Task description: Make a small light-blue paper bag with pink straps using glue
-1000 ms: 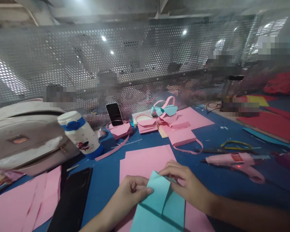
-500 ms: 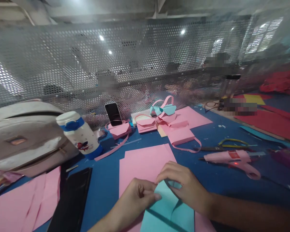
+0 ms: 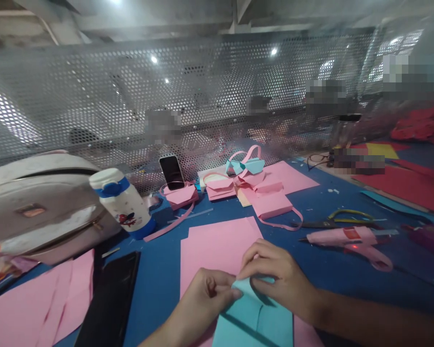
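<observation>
A folded sheet of light blue paper (image 3: 253, 323) lies over pink paper sheets (image 3: 217, 246) at the front of the blue table. My left hand (image 3: 210, 296) pinches the blue paper's upper left edge between thumb and fingers. On the other side, my right hand (image 3: 275, 274) has its fingers bent round the top flap, which curls up under them. The fingertips of both hands nearly meet at the fold. The inside of the flap is partly hidden by my right hand.
A pink glue gun (image 3: 350, 238) and scissors (image 3: 340, 219) lie to the right. Small pink paper bags (image 3: 273, 205) stand behind. At left are a white bottle (image 3: 125, 205), a black phone-like slab (image 3: 110, 299), pink sheets (image 3: 39, 303) and a backpack (image 3: 47, 207). A perforated metal screen (image 3: 202, 96) rises behind.
My right hand's fingers have pressed the blue flap lower and flatter, curling it over. My left hand keeps its pinch. The whole view has shifted slightly.
</observation>
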A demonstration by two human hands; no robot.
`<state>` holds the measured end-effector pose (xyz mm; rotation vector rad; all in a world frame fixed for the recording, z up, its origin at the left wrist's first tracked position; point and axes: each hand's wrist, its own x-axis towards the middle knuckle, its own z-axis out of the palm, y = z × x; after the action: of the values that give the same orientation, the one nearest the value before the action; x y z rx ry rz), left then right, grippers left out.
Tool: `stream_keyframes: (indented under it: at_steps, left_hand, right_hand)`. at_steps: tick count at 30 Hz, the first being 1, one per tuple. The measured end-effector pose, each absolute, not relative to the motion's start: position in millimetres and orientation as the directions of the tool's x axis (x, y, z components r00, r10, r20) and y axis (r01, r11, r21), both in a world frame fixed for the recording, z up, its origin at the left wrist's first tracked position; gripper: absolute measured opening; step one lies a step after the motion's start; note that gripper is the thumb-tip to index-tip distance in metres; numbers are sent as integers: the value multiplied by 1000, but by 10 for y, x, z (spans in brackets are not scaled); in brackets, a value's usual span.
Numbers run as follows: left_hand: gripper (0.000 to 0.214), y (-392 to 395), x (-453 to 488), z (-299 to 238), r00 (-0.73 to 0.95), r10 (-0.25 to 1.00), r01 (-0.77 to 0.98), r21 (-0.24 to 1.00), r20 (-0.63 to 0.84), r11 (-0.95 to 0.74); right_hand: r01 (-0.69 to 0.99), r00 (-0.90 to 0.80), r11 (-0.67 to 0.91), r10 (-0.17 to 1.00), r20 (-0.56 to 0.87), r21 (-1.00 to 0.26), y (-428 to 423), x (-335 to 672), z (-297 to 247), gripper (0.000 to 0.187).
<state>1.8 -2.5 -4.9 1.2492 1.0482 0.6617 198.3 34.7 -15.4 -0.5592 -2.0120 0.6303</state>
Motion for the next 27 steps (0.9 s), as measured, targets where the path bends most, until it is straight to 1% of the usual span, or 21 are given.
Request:
stream_keyframes:
  at_steps: [6, 15, 18, 22, 27]
  left_hand:
    - [40, -24, 13, -37, 398, 873, 96, 960, -280, 264]
    - [41, -42, 7, -64, 377, 881, 78, 957, -286, 278]
    - [42, -43, 4, -74, 378, 878, 74, 954, -295, 289]
    - [41, -39, -7, -94, 375, 888, 108, 964, -268, 245]
    - [40, -44, 6, -89, 368, 894, 120, 967, -256, 227]
  right_hand:
    - [191, -461, 793, 593, 660, -578, 344, 1993, -135, 19]
    - [208, -494, 806, 575, 652, -554, 353, 1993, -160, 22]
    - [212, -503, 804, 578, 643, -556, 354, 1993, -167, 18]
    - [218, -518, 812, 566, 641, -541, 354, 1992, -166, 12]
    - [233, -534, 815, 563, 631, -531, 351, 1986, -170, 11]
